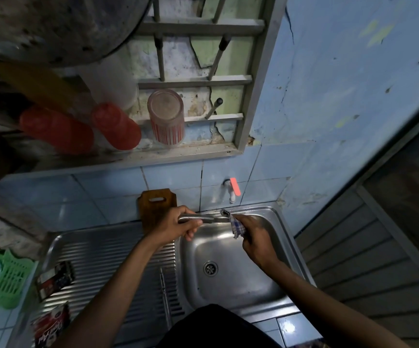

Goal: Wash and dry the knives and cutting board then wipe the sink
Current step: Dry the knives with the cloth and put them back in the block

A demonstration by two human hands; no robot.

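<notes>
The left hand (pixel 175 226) has its fingers curled round the steel handle of a knife (pixel 203 219), holding it level over the back edge of the sink (pixel 231 285). The right hand (pixel 254 237) pinches a checked cloth (pixel 236 225) folded round the blade, so the blade is mostly hidden. A wooden cutting board (pixel 154 207) leans on the tiled wall at the back edge of the ribbed drainboard (pixel 108 259). A second knife (pixel 163 287) lies on the drainboard beside the basin. A tap (pixel 233 189) sits on the wall above

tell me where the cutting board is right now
In the head view the cutting board stands against the blue tiled wall behind the drainboard, left of the tap and just behind the left hand.
</notes>
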